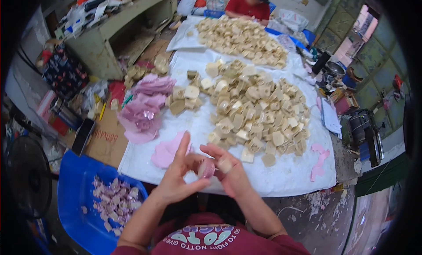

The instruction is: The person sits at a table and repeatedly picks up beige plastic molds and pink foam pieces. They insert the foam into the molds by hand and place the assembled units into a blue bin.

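Note:
At the table's near edge, a small rounded piece wrapped in shiny pink sheet (206,169) sits between my two hands. My left hand (178,171) holds it between thumb and curled fingers, with its index finger pointing up. My right hand (233,176) grips it from the other side, fingers bent. Something pale (225,164) is at my right fingers; I cannot tell whether it is a finger wrap or a loose piece. Just beyond my left hand lies a loose pink sheet (165,152). A pile of pink sheets (147,103) is farther left. Many small beige blocks (263,114) are heaped ahead.
White cloth (184,123) covers the table. A blue tub (70,198) at lower left contains pink-wrapped pieces (114,202). Another beige heap (241,37) lies farther off, before a seated person in red (248,9). A torn pink scrap (319,160) lies right, and a phone (82,136) left.

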`<control>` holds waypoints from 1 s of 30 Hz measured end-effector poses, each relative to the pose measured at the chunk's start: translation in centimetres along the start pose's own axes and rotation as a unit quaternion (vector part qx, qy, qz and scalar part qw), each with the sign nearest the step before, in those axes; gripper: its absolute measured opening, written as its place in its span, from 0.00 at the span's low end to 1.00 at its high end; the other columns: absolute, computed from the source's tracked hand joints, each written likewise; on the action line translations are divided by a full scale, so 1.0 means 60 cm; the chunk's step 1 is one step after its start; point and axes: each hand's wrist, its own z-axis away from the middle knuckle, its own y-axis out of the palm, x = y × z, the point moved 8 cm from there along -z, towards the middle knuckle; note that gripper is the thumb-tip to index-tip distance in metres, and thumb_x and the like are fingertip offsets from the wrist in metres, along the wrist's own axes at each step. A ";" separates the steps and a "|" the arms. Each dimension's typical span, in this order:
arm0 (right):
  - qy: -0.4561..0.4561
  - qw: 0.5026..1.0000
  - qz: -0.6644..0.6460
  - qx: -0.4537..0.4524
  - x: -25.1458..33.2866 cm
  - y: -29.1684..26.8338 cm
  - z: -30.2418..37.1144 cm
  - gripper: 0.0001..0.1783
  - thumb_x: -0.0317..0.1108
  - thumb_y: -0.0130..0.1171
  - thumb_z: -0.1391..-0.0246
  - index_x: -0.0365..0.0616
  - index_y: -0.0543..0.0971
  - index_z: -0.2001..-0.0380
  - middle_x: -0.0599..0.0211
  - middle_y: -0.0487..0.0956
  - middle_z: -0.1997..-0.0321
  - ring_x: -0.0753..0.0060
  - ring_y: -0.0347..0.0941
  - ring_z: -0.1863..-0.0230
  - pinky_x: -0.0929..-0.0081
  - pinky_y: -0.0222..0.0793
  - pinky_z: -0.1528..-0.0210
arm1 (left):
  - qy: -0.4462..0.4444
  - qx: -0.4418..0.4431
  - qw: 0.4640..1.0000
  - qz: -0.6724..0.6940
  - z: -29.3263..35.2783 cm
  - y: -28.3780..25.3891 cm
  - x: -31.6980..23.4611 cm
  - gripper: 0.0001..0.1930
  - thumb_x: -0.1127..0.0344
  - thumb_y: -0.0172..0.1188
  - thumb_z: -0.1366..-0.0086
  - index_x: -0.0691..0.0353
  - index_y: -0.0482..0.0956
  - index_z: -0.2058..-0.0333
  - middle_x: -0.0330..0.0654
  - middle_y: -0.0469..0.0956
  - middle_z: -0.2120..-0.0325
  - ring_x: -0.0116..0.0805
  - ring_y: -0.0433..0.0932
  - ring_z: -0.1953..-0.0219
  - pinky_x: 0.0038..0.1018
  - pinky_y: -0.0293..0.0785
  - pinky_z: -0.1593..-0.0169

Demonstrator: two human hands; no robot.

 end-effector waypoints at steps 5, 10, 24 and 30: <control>0.151 0.988 0.031 0.024 -0.041 -0.034 0.008 0.17 0.39 0.58 0.40 0.35 0.78 0.56 0.60 0.82 0.62 0.69 0.80 0.64 0.67 0.81 0.61 | 0.120 0.100 0.915 -0.373 0.004 0.017 -0.032 0.45 0.78 0.69 0.54 0.65 0.56 0.36 0.52 0.74 0.53 0.48 0.75 0.56 0.36 0.73 0.54; 0.134 0.987 0.081 0.036 -0.021 -0.026 0.013 0.11 0.31 0.61 0.44 0.36 0.80 0.59 0.63 0.82 0.62 0.74 0.79 0.64 0.75 0.78 0.63 | 0.071 0.126 0.905 -0.400 -0.002 0.004 -0.033 0.40 0.70 0.70 0.56 0.63 0.65 0.41 0.50 0.74 0.62 0.49 0.75 0.60 0.38 0.73 0.60; -0.011 0.982 0.178 0.060 0.022 -0.019 -0.002 0.09 0.29 0.59 0.41 0.35 0.81 0.61 0.68 0.82 0.63 0.85 0.74 0.63 0.83 0.70 0.60 | 0.082 0.025 0.878 -0.471 -0.007 0.008 -0.044 0.26 0.62 0.71 0.55 0.61 0.74 0.56 0.43 0.76 0.73 0.43 0.79 0.72 0.36 0.74 0.70; -0.036 0.979 0.200 0.021 0.031 -0.009 -0.011 0.11 0.32 0.57 0.39 0.35 0.81 0.60 0.68 0.82 0.64 0.84 0.74 0.63 0.83 0.70 0.60 | 0.095 -0.077 0.894 -0.431 -0.011 0.001 -0.038 0.24 0.65 0.73 0.56 0.63 0.76 0.58 0.43 0.78 0.75 0.37 0.79 0.78 0.28 0.74 0.75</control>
